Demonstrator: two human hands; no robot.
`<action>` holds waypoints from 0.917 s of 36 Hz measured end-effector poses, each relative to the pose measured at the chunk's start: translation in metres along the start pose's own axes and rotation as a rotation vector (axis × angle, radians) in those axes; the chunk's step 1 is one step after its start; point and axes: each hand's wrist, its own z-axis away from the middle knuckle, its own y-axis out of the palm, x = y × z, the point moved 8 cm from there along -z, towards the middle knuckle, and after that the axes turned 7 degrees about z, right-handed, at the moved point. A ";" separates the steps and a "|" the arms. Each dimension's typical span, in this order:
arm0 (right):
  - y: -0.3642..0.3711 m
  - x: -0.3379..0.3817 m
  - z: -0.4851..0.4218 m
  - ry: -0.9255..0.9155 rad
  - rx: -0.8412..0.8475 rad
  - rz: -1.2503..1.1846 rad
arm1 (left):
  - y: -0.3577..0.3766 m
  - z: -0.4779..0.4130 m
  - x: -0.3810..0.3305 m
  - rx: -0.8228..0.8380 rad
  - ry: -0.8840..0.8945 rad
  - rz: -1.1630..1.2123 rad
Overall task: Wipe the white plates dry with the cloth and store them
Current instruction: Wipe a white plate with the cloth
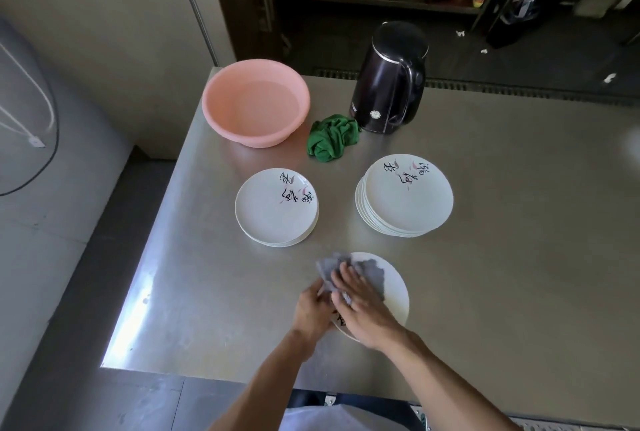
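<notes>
A white plate (396,292) lies near the front of the steel table, half covered by a grey cloth (372,273). My right hand (360,306) presses the cloth flat onto the plate with straight fingers. My left hand (313,309) holds the plate's left edge, partly hidden under the right hand. Behind them stand two stacks of white plates with black script: a low stack (275,209) on the left and a taller stack (405,196) on the right.
A pink basin (256,101) holding water sits at the table's back left. A crumpled green cloth (332,138) lies beside a dark electric kettle (391,79). The table's left edge (145,268) drops to the floor. Shelves with bottles stand behind.
</notes>
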 end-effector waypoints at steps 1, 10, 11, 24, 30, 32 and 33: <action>-0.004 -0.012 0.000 0.076 -0.025 0.073 | -0.003 -0.001 0.001 -0.015 -0.004 0.011; -0.004 0.008 0.009 0.013 0.104 -0.195 | 0.003 -0.003 -0.012 0.049 0.078 -0.098; -0.004 0.005 0.009 0.004 0.095 -0.150 | 0.002 -0.003 -0.010 0.039 0.076 -0.107; -0.022 -0.001 0.004 0.151 0.076 -0.641 | -0.006 -0.002 -0.022 -0.164 0.077 0.035; -0.029 -0.041 -0.006 0.380 0.068 -0.237 | 0.003 -0.004 -0.021 -0.040 0.059 0.140; -0.027 -0.039 -0.007 0.390 0.088 -0.210 | 0.007 -0.005 -0.025 0.042 0.072 0.093; -0.023 -0.032 -0.008 0.336 0.098 -0.244 | 0.011 -0.004 -0.028 0.083 0.088 0.059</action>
